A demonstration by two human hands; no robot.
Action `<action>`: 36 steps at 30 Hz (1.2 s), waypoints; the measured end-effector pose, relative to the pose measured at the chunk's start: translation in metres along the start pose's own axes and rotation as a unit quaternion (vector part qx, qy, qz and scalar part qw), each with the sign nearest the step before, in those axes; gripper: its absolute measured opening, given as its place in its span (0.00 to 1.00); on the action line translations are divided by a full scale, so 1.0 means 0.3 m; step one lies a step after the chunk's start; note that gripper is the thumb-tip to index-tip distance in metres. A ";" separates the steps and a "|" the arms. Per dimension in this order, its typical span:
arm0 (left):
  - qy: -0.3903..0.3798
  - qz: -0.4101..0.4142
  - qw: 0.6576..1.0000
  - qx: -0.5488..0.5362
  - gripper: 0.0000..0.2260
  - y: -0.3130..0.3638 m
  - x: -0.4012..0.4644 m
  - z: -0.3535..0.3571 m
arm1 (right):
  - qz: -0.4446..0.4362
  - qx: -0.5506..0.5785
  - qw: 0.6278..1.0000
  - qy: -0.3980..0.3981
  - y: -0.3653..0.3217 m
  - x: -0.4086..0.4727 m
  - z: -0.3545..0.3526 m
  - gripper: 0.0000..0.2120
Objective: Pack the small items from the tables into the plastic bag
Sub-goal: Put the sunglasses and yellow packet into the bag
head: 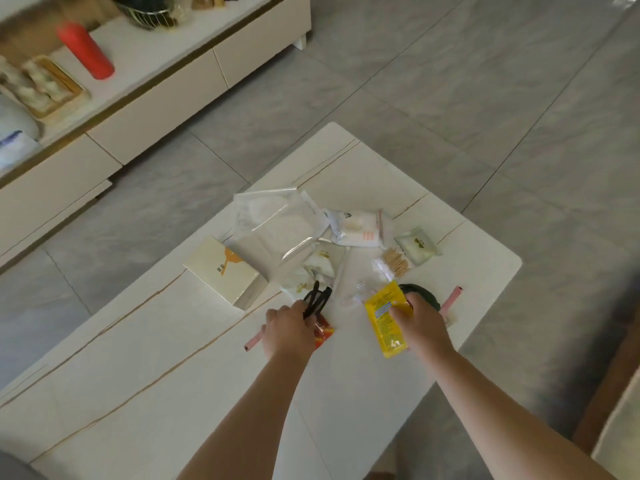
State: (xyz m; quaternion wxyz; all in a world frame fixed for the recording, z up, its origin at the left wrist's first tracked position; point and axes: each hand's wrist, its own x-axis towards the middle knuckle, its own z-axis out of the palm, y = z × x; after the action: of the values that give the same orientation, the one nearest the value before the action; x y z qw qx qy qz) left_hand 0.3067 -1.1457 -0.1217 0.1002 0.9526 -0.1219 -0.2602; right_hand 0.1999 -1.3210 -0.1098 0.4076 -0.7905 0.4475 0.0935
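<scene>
I am gripping a light, crinkly yellow packet [388, 317] by its middle in my right hand [420, 322], while my left hand [287, 329] is clamping black hair clips [317, 299]; the clear plastic bag [277, 225], slippery, is lying toward the table's [138, 358] far corner.

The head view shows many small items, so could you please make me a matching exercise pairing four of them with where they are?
Things:
1. yellow packet
2. black hair clip
3. cream box
4. red bottle

Places:
A. on the long cabinet at the far left
B. in the left hand
C. in the right hand
D. on the table's left edge, beside the clear plastic bag

Pairs: 1-C, 2-B, 3-D, 4-A
</scene>
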 end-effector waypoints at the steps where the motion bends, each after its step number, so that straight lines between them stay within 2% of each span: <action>1: 0.001 0.016 1.000 0.010 0.13 0.034 -0.029 -0.026 | 0.005 0.018 1.000 0.011 0.000 -0.033 -0.044 0.06; 3: -0.006 0.045 0.999 0.004 0.13 0.103 -0.094 -0.074 | 0.019 0.050 0.998 0.032 0.001 -0.104 -0.133 0.06; 8: -0.079 0.116 0.986 -0.093 0.15 0.279 -0.274 -0.176 | 0.053 0.131 0.986 0.088 0.044 -0.291 -0.333 0.07; 13: -0.106 0.220 0.966 -0.082 0.16 0.445 -0.444 -0.213 | 0.101 0.201 0.966 0.127 0.137 -0.484 -0.481 0.08; 18: -0.118 0.306 0.944 -0.048 0.16 0.649 -0.625 -0.204 | 0.134 0.272 0.940 0.154 0.272 -0.681 -0.647 0.17; 23: -0.150 0.353 0.921 -0.060 0.16 0.871 -0.807 -0.141 | 0.136 0.361 0.897 0.217 0.438 -0.834 -0.839 0.25; 31: -0.264 0.375 0.885 -0.081 0.17 1.259 -1.089 0.047 | 0.219 0.355 0.855 0.308 0.830 -0.982 -1.104 0.15; 36: -0.314 0.384 0.863 -0.095 0.16 1.485 -1.259 0.194 | 0.266 0.377 0.817 0.346 1.071 -1.055 -1.221 0.15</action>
State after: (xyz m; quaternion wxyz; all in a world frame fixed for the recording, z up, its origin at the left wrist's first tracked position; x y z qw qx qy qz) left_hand -0.1191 -1.4691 0.1204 0.2384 0.6843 -0.4777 -0.4966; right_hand -0.3156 -1.4739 0.1102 0.4519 -0.4056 0.7517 -0.2574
